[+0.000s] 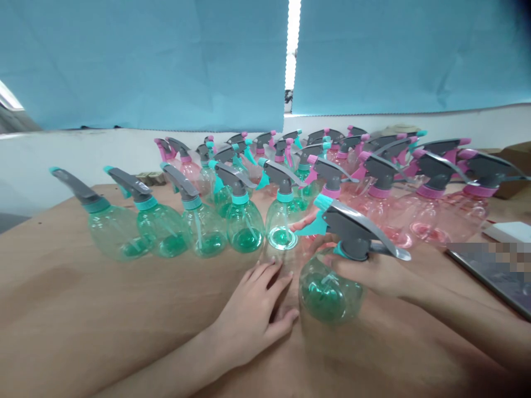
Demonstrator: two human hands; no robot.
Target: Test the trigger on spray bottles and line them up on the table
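My right hand (369, 271) is wrapped around the neck of a green spray bottle (329, 296) with a grey head and teal nozzle. The bottle is tilted, close to me at the right of centre; part of my fingers is hidden behind it. My left hand (261, 304) rests palm down on the wooden table (124, 326), fingers spread, holding nothing. Just beyond its fingertips stands another green spray bottle (282, 221). A row of similar green bottles (207, 229) extends to the left of it.
Pink spray bottles (431, 215) stand at the right, with several more pink and green ones behind. A dark flat device (493, 276) lies at the right edge near a white box (510, 231). A cardboard box (514, 171) sits behind. Blue sheets (145, 61) hang at the back.
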